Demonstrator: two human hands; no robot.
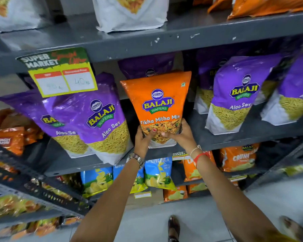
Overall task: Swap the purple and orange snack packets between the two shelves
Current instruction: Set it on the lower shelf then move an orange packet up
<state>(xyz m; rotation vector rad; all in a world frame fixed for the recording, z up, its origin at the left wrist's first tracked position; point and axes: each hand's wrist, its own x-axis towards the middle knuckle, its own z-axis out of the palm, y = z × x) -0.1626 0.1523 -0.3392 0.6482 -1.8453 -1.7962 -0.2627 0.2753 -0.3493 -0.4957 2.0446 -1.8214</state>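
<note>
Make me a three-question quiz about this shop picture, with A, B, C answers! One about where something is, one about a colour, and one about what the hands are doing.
1. Where is the orange packet?
A. On the floor
B. Among the purple packets on the middle shelf
C. Next to the blue packets

2. What colour is the packet right behind the orange one?
A. Purple
B. Green
C. Red

3. What are the hands doing?
A. Both hold the orange packet near its bottom
B. Only one touches it
C. Both hang free

Answers:
1. B: it stands upright at the middle shelf, with a left purple packet and a right purple packet either side.
2. A: the rear purple packet peeks over its top.
3. A: the left hand and right hand grip its lower part.
</note>
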